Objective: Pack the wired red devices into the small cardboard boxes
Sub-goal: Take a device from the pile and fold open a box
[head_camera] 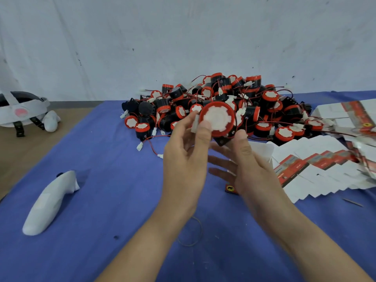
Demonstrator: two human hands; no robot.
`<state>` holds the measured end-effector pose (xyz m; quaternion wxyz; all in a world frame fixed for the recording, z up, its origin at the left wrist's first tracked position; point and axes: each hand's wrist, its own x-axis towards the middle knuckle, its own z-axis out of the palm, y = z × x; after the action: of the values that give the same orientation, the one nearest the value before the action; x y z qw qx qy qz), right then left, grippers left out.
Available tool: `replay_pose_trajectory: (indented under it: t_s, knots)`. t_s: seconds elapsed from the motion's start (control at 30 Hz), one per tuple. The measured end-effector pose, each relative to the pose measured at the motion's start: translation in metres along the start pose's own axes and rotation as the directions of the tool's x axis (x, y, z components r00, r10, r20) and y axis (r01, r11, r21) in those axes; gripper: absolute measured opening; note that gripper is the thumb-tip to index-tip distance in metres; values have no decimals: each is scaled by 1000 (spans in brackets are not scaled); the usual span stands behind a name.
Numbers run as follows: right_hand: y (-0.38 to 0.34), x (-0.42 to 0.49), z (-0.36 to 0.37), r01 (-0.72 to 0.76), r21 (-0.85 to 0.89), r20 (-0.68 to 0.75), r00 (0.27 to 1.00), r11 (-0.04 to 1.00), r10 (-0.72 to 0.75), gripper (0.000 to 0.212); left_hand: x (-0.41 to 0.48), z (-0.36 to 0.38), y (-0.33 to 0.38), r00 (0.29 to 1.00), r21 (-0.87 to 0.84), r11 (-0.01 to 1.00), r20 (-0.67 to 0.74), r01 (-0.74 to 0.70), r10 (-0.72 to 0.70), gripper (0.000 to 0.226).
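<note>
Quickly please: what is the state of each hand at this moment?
Left hand: pinches the red device at its rim.
Right hand: thumb touches the device's black base, fingers spread; whether it grips cannot be told.

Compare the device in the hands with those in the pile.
The held device is raised, pinched by the left hand; the pile lies on the blue cloth. The held device faces the camera; the pile's face every way. Both have red rims, white faces, black bodies.
</note>
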<state>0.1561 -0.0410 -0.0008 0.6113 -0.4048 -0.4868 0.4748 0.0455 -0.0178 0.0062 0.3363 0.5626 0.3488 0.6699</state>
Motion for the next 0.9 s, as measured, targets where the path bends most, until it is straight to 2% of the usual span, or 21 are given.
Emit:
replay_pose_trajectory:
  t_s: [0.07,0.13,0.2,0.23,0.3,0.4,0.47,0.53,0.6,0.67,0.77,0.9]
  knots:
    - [-1,2,-15,189,-190,-92,974,964,-209,44,3,-2,-2,999,1,999,-12,53,-53,26]
    - [-3,9,-36,346,-286,-220,884,893,-413,39,4,-4,-6,994,6,994,11,105,-105,27]
    - [-3,17,-59,359,-375,-301,825,855,-478,43,3,-6,-10,988,53,988,44,148,-150,34]
    - [-1,19,-69,325,-420,-303,830,847,-468,46,2,-6,-12,983,82,983,60,166,-171,36]
    - [8,17,-83,233,-475,-249,889,849,-384,55,0,-8,-14,976,135,973,87,187,-200,36]
    - [24,12,-93,94,-498,-56,989,862,-140,76,-2,-9,-14,965,201,957,115,208,-234,33]
    - [31,10,-97,43,-504,80,997,863,-3,85,-2,-9,-14,961,223,949,113,224,-253,32]
    - [34,11,-96,40,-541,148,988,840,49,67,-1,-8,-14,959,238,944,112,229,-261,20]
    - [37,11,-92,85,-607,182,983,790,35,62,-2,-6,-14,958,263,936,105,232,-267,15]
    - [43,8,-84,147,-638,193,981,756,-27,69,-4,-5,-13,959,328,918,98,221,-266,32]
    - [48,5,-67,192,-605,152,981,773,-124,65,-7,-4,-14,960,425,882,89,204,-265,48]
    - [48,3,-52,248,-634,101,965,732,-240,65,-10,-2,-20,959,498,841,66,209,-277,46]
